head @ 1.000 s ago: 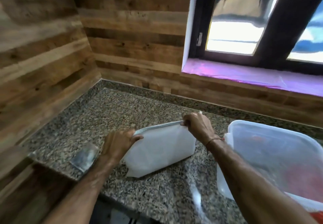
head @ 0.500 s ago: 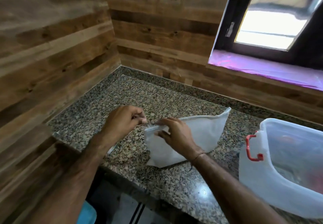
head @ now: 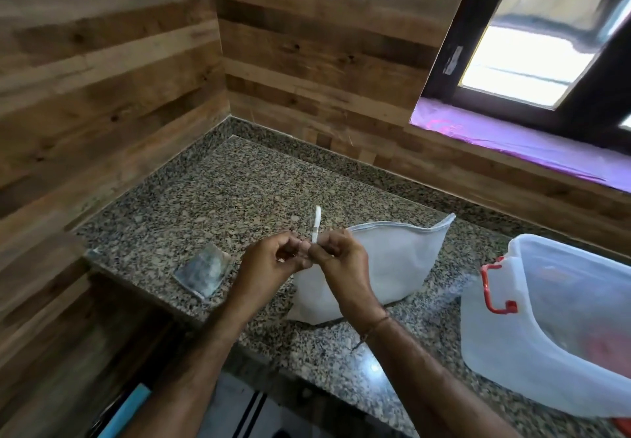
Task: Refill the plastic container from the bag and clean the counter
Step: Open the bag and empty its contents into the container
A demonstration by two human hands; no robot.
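The right hand hides the bag's near left end. The plastic container, well to the right of both hands, is cut off by the frame edge, and its reddish contents are too blurred to name. A small clear packet, also blurred, lies left of the left hand. Both hands pinch the foot of a thin white strip, which stands upright. The bag rests on the desk, its long axis running rightward from the hands, its top edge uppermost.
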